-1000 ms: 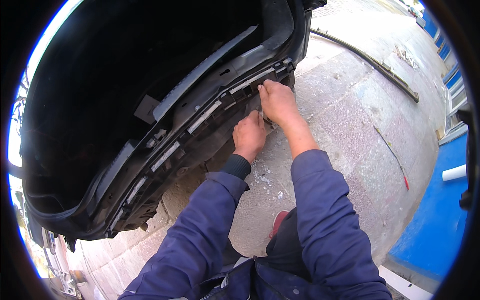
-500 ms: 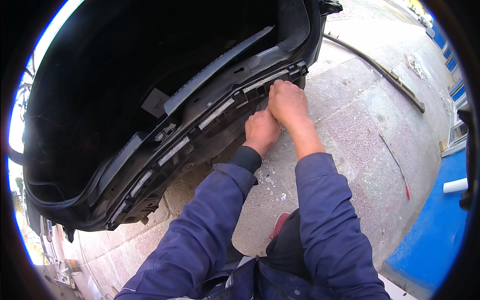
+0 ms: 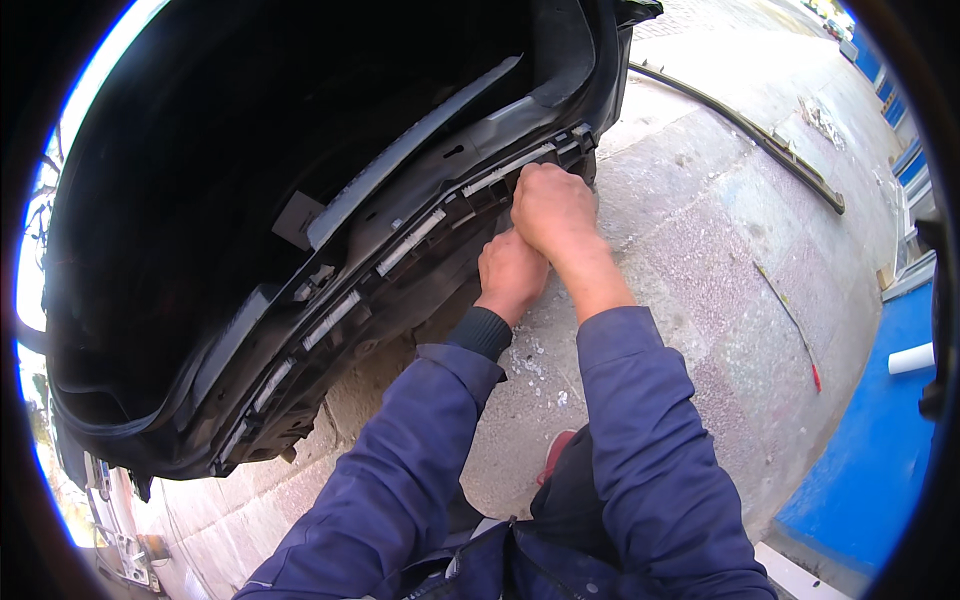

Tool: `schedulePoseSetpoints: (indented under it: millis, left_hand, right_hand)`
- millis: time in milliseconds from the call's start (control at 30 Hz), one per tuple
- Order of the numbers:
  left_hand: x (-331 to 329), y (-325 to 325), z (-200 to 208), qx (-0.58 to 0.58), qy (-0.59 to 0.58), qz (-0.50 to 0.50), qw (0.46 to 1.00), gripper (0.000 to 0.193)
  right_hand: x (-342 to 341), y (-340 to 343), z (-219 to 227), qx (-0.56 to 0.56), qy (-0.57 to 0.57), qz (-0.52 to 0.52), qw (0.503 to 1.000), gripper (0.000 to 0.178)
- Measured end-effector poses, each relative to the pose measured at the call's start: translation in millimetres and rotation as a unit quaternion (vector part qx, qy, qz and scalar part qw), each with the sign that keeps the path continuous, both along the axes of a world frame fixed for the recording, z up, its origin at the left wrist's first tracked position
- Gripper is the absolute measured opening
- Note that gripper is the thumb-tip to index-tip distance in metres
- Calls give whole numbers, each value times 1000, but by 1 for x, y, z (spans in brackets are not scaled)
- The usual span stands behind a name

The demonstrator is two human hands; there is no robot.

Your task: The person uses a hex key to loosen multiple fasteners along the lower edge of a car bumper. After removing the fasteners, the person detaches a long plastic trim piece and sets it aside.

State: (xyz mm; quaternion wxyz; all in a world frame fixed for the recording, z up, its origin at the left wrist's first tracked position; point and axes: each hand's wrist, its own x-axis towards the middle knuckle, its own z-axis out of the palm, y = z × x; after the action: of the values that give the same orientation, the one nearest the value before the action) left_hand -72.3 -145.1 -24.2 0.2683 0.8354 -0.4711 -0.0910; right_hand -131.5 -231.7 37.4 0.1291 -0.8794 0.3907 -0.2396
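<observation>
My right hand [image 3: 557, 210] is closed against the underside of a black plastic bracket strip [image 3: 455, 207], close to its far right end. Just below and to its left, touching it, my left hand [image 3: 513, 270] is curled with bent fingers. The backs of both hands cover the fingertips, so what they grip cannot be made out. Along the bracket run whitish, ribbed sections [image 3: 411, 243]. It borders the open, dark compartment of a car body [image 3: 180, 300]. Inside its rim stands a long black panel edge [image 3: 400, 150].
A long dark trim strip [image 3: 745, 125] lies on the concrete ground [image 3: 690, 230] at the upper right. Nearer lies a thin rod with a red end [image 3: 790, 315]. Small white fragments [image 3: 540, 370] are scattered below my hands. A blue wall [image 3: 860, 460] with a white pipe [image 3: 910, 359] borders the right.
Both hands and the car body sit slightly farther left in the picture. The hands keep their closed pose at the same stretch of the bracket.
</observation>
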Motion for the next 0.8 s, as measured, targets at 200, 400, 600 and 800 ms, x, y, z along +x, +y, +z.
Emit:
schedulePoseSetpoints:
  millis: [200, 400, 600, 800]
  left_hand:
    - [-3, -3, -9, -14, 11, -13, 1000, 33]
    - [-20, -33, -39, -244, 227, 6, 943, 38]
    - [-32, -83, -23, -366, 722, -11, 587, 27]
    - [-40, -95, 35, -282, 733, 16, 619, 35]
  right_hand:
    - [3, -2, 1, -9, 14, 6, 1000, 20]
    - [1, -5, -4, -84, 11, 28, 996, 18]
    - [-26, -25, 6, 3, -90, 42, 995, 31]
    - [-73, -70, -1, 83, -265, -217, 936, 46]
